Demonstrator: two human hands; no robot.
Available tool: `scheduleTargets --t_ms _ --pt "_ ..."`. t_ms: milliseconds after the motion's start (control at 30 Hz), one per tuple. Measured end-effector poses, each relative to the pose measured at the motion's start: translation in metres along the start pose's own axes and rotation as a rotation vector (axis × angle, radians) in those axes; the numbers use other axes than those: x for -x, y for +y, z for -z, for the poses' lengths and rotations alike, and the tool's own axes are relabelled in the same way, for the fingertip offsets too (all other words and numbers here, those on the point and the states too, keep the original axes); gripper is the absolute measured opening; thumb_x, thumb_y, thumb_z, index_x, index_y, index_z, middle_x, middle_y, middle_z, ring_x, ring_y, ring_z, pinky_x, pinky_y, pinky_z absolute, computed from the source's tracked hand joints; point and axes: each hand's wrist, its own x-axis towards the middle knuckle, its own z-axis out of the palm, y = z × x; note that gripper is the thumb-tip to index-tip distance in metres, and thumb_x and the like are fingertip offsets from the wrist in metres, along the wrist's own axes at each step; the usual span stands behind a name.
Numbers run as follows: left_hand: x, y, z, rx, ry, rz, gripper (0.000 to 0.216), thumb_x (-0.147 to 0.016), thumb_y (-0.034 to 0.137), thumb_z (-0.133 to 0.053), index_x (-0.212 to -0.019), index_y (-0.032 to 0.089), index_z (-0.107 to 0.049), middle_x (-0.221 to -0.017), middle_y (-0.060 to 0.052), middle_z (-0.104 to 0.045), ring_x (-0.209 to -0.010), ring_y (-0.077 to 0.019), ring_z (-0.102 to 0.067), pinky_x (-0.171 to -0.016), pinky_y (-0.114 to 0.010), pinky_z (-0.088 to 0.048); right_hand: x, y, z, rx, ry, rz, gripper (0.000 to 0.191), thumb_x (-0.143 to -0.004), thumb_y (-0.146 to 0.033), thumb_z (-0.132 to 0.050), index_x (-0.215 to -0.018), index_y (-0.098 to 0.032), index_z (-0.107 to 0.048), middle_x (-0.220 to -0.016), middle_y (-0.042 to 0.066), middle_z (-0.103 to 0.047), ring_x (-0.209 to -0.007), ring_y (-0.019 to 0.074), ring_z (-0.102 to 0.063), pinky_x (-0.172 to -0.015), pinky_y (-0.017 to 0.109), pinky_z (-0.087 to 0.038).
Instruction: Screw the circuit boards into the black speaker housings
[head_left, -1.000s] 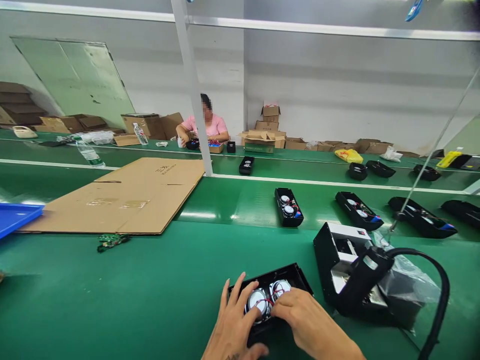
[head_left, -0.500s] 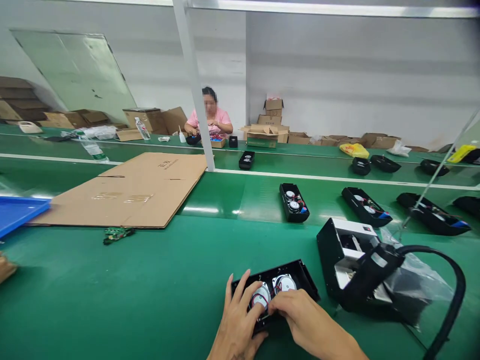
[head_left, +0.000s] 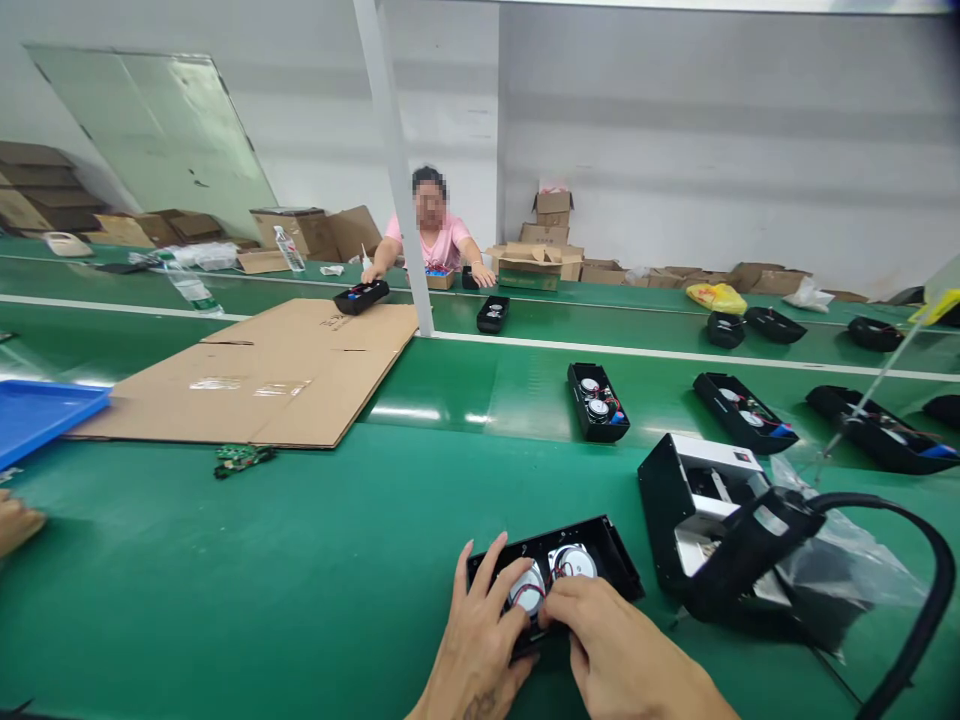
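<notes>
Green belt [head_left: 225, 570]; co-worker [head_left: 433, 235] now holds case [head_left: 361, 296]; left hand [head_left: 476, 645], right hand [head_left: 630, 645] grip speaker box [head_left: 592, 545]

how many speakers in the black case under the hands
2: one speaker at the left hand, one speaker by the right hand, in the black case.

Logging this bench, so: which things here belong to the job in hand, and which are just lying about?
In the job: left hand, right hand, black speaker housing, two round speakers.
Lying about: flattened cardboard sheet, blue plastic tray, green circuit board.
</notes>
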Motion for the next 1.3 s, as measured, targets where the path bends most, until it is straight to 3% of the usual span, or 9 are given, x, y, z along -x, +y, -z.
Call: scheduleTargets --t_ms 200,300,367,433,533,633,800,933,1300 --pt "-0.004 -0.002 0.008 -0.004 -0.057 -0.040 0.040 -0.075 0.028 -0.092 -0.111 0.026 -0.077 -0.145 -0.010 -0.071 -0.158 -0.0478 -0.044 -0.126 -0.077 -0.027 -0.004 0.002 -0.002 -0.024 0.001 0.017 0.043 -0.077 -0.002 -0.061 -0.110 -0.024 -0.078 -0.122 0.009 -0.077 -0.115 0.0286 -0.074 -0.104 0.038 -0.057" --pt "-0.031 -0.005 0.030 0.125 -0.274 0.082 0.043 -0.072 0.023 -0.094 -0.112 0.031 -0.081 -0.146 -0.006 -0.072 -0.158 -0.0505 -0.043 -0.121 -0.079 -0.032 -0.012 -0.004 0.007 -0.011 -0.029 0.031 0.052 -0.076 -0.008 -0.067 -0.123 -0.026 -0.078 -0.136 0.011 -0.075 -0.126 0.0328 -0.072 -0.109 0.040 -0.054" --pt "-0.061 -0.014 0.047 0.262 -0.461 0.223 0.036 -0.068 0.021 -0.096 -0.100 0.032 -0.084 -0.149 -0.003 -0.071 -0.159 -0.0510 -0.041 -0.122 -0.076 -0.032 -0.023 -0.007 0.018 0.048 -0.037 0.019 0.053 -0.074 -0.009 -0.070 -0.124 -0.025 -0.078 -0.130 0.011 -0.078 -0.122 0.0346 -0.073 -0.103 0.039 -0.054" --pt "-0.092 -0.029 0.060 0.377 -0.572 0.319 0.020 -0.067 0.026 -0.098 -0.080 0.026 -0.082 -0.151 -0.001 -0.070 -0.153 -0.0452 -0.051 -0.122 -0.061 -0.040 -0.040 -0.010 0.031 0.104 -0.037 -0.003 0.045 -0.074 -0.008 -0.070 -0.114 -0.024 -0.081 -0.108 0.009 -0.082 -0.108 0.0339 -0.077 -0.090 0.037 -0.052" --pt "-0.129 -0.053 0.068 0.459 -0.670 0.335 0.030 -0.064 0.041 -0.099 -0.066 0.022 -0.075 -0.141 0.002 -0.074 -0.120 -0.0283 -0.073 -0.097 -0.034 -0.056 -0.069 -0.011 0.052 0.120 -0.037 -0.029 0.040 -0.073 -0.014 -0.076 -0.110 -0.025 -0.084 -0.087 0.007 -0.080 -0.090 0.0316 -0.075 -0.074 0.033 -0.045" --pt "-0.147 -0.069 0.068 0.503 -0.755 0.342 0.040 -0.058 0.048 -0.098 -0.058 0.021 -0.069 -0.136 0.005 -0.076 -0.108 -0.0226 -0.074 -0.081 -0.026 -0.054 -0.089 -0.007 0.066 0.098 -0.070 -0.047 0.036 -0.065 -0.024 -0.089 -0.101 -0.024 -0.086 -0.076 0.002 -0.073 -0.079 0.0267 -0.068 -0.063 0.030 -0.037" --pt "-0.149 -0.075 0.063 0.531 -0.815 0.371 0.050 -0.049 0.054 -0.098 -0.055 0.019 -0.063 -0.139 0.006 -0.073 -0.103 -0.0214 -0.070 -0.071 -0.025 -0.047 -0.100 0.001 0.068 0.023 -0.123 -0.043 0.024 -0.060 -0.029 -0.095 -0.081 -0.025 -0.082 -0.062 -0.007 -0.055 -0.062 0.0158 -0.052 -0.056 0.029 -0.030" --pt "-0.148 -0.075 0.061 0.544 -0.825 0.398 0.049 -0.049 0.052 -0.098 -0.056 0.019 -0.063 -0.135 0.006 -0.074 -0.093 -0.0168 -0.066 -0.067 -0.025 -0.042 -0.098 0.003 0.063 0.004 -0.109 -0.045 0.021 -0.061 -0.029 -0.093 -0.078 -0.024 -0.081 -0.061 -0.007 -0.053 -0.061 0.0148 -0.049 -0.055 0.029 -0.027" --pt "-0.149 -0.076 0.064 0.601 -0.858 0.369 0.044 -0.051 0.050 -0.097 -0.058 0.020 -0.066 -0.138 0.006 -0.073 -0.099 -0.0186 -0.067 -0.075 -0.027 -0.044 -0.095 0.008 0.056 -0.005 -0.077 -0.034 0.025 -0.060 -0.034 -0.096 -0.071 -0.023 -0.077 -0.055 -0.009 -0.043 -0.055 0.0122 -0.040 -0.054 0.031 -0.023"
